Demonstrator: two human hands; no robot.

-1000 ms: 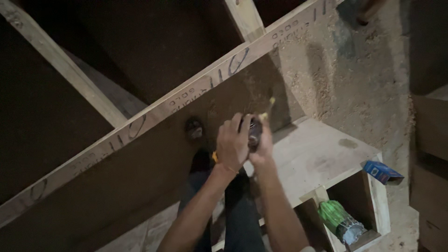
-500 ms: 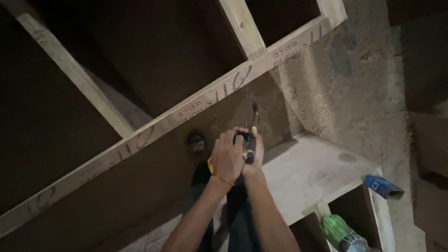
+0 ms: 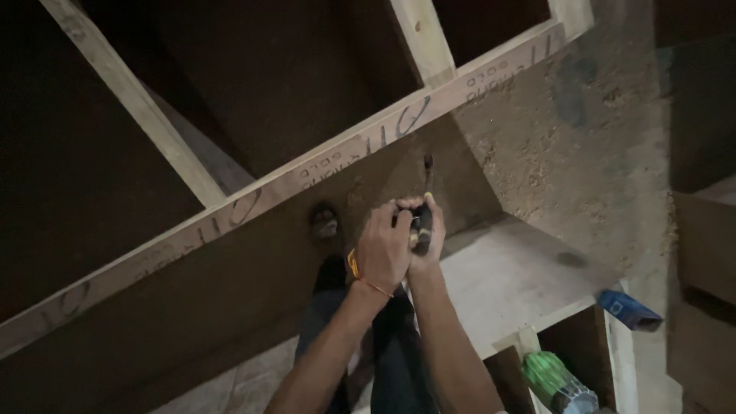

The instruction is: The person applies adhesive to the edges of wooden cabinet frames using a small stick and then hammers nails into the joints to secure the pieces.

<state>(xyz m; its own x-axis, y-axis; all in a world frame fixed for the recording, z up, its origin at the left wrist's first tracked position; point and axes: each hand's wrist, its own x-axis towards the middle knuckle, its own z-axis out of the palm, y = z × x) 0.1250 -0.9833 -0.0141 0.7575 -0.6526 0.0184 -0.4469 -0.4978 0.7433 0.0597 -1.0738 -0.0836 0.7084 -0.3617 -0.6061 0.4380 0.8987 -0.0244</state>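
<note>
A dim space of pale timber framing [image 3: 253,195] over dark board. At centre, the left hand [image 3: 383,249] and right hand [image 3: 426,234] clench together around a black-and-yellow screwdriver [image 3: 423,218], its tip against the board. Lower right sits a green drill [image 3: 556,381].

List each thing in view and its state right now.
Left hand: wrapped around the tool.
Right hand: gripping the tool.
Black-and-yellow screwdriver: held in both hands, tip up against the dark board.
Green power tool: lying unused.
Blue box: resting on the ledge.
</note>
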